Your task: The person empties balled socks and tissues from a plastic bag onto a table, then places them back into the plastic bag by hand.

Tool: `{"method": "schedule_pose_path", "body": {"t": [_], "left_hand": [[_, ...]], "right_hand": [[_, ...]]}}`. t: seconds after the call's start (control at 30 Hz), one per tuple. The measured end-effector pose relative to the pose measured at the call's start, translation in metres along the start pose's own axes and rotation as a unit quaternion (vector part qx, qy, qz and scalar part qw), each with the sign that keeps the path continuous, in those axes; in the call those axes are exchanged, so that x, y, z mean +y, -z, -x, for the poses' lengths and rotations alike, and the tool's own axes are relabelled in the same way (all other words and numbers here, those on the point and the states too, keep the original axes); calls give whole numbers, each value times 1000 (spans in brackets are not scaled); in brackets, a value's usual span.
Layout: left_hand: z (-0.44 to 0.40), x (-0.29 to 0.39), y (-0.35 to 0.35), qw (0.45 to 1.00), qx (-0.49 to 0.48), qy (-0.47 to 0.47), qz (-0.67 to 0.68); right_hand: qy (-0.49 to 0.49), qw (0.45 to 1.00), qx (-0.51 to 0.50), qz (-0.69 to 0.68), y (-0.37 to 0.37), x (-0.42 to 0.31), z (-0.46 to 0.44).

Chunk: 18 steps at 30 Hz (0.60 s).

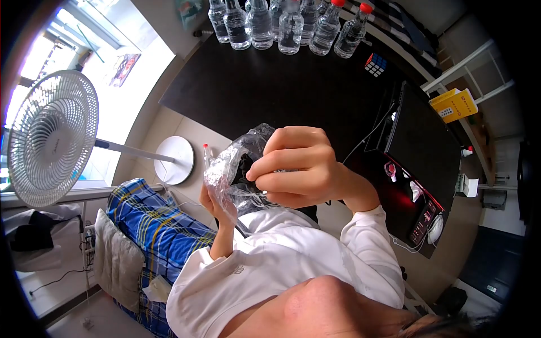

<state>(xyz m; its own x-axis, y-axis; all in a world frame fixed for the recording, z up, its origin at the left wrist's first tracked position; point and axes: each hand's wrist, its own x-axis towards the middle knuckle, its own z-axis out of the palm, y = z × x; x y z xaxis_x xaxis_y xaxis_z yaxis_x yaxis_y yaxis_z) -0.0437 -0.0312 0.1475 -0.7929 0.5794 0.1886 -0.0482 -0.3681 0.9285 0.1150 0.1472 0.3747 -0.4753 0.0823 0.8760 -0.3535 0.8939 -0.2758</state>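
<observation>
A crumpled clear plastic bag [221,168] is held up in front of my chest. My left hand [213,204] grips its left side from below, with most of the fingers hidden behind the plastic. Curled over the bag's right side is my right hand [304,166], its fingers closed and their tips by a dark patch [243,169] in the bag. I cannot make out what that patch is or what the fingertips pinch. Just beyond the bag, on the left, shows a small red-capped bottle [206,151], partly covered.
Several clear bottles [291,31], some red-capped, line the far edge of the black table [270,84]. A puzzle cube [375,65], monitor [424,127], phone [424,222] and white mouse [435,230] are to the right. A fan [53,138] and blue plaid bedding [149,211] are left.
</observation>
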Motion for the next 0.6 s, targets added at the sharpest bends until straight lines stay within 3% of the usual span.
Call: {"method": "schedule_pose_path", "body": {"t": [0.13, 0.23, 0.3, 0.47, 0.5, 0.6], "left_hand": [[2, -8, 0, 999, 23, -20, 34], [3, -12, 5, 998, -15, -21, 56], [7, -4, -5, 996, 58, 24, 56], [9, -12, -2, 1000, 10, -9, 26], [9, -18, -2, 998, 27, -51, 20], [16, -61, 42, 996, -10, -83, 33]], "right_hand": [[30, 999, 22, -15, 13, 3, -2], [-119, 969, -138, -164, 31, 3, 4], [-109, 972, -101, -180, 27, -8, 2], [-31, 950, -70, -302, 30, -22, 0], [-29, 948, -65, -309, 30, -26, 0], [-10, 943, -14, -332, 26, -35, 2]]}}
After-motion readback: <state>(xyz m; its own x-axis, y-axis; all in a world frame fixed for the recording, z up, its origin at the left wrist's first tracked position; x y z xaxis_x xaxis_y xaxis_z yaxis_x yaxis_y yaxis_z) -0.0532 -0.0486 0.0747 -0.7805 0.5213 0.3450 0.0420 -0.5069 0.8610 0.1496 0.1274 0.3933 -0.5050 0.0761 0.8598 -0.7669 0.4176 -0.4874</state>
